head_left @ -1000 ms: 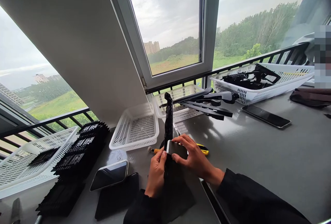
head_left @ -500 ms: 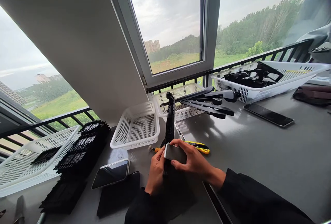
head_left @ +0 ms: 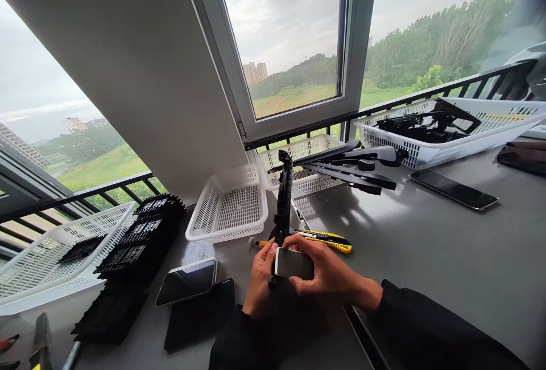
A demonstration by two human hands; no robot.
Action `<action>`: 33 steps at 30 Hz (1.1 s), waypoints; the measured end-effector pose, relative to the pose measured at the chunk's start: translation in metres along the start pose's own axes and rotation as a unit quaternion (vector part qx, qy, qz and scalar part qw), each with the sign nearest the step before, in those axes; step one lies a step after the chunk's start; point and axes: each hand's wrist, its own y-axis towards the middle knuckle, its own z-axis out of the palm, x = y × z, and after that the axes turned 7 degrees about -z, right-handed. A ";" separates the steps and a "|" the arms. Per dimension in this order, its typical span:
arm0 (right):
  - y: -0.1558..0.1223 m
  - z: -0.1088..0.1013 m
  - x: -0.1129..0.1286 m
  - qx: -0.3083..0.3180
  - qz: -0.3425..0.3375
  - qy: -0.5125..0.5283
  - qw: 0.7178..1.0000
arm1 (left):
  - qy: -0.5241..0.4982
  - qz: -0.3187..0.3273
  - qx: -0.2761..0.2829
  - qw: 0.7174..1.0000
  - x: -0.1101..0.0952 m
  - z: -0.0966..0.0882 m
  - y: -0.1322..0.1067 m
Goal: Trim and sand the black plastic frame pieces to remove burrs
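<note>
My left hand (head_left: 260, 282) is closed around the lower end of a long, narrow black plastic part (head_left: 284, 199), which points up and away from me. In my right hand (head_left: 330, 270) is a small flat dark grey block with a white edge (head_left: 294, 263), gripped between thumb and fingers. The block's white end is against or right beside the black part; its contact is partly hidden by my fingers. Just beyond my hands lie a yellow utility knife (head_left: 336, 241) and a tool with an orange handle (head_left: 258, 243).
White plastic baskets (head_left: 226, 233) line the window side; one carries long black parts (head_left: 354, 168), another black frames (head_left: 443, 122). At left stand stacked black grid-like pieces (head_left: 128, 256). A phone (head_left: 187, 282) rests on a black pad (head_left: 200, 321); another phone (head_left: 454, 189) lies right.
The camera view has shifted slightly, so the scene sits a little further right. My right hand has brought the block slightly down along the black part, toward me. Both grips stay the same.
</note>
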 end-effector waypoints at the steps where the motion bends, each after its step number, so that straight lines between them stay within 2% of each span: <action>1: 0.000 -0.001 0.000 -0.008 0.004 -0.007 1.000 | -0.026 -0.008 -0.001 1.000 -0.001 0.001 0.000; 6: 0.000 0.001 -0.001 -0.009 -0.007 -0.013 1.000 | -0.061 -0.030 0.026 0.997 -0.009 0.006 -0.003; 9: 0.000 0.000 -0.002 0.004 -0.021 -0.025 0.999 | -0.072 -0.029 0.018 0.997 -0.013 0.009 -0.006; 14: 0.000 -0.005 -0.005 -0.044 -0.004 -0.058 0.997 | -0.072 -0.014 0.028 0.997 -0.014 0.008 -0.009; 19: 0.000 -0.002 -0.006 0.005 -0.035 -0.008 0.999 | -0.038 -0.001 0.011 0.999 -0.013 0.003 -0.005; 25: -0.001 -0.006 -0.014 -0.069 0.033 -0.069 0.995 | -0.073 -0.018 0.051 0.996 -0.016 0.010 -0.011; 30: -0.002 -0.004 -0.014 -0.027 -0.028 -0.050 0.998 | -0.056 0.008 0.044 0.997 -0.016 0.010 -0.011; 33: -0.001 -0.004 -0.015 -0.049 -0.012 -0.070 0.996 | -0.055 0.014 0.034 0.998 -0.012 0.009 -0.009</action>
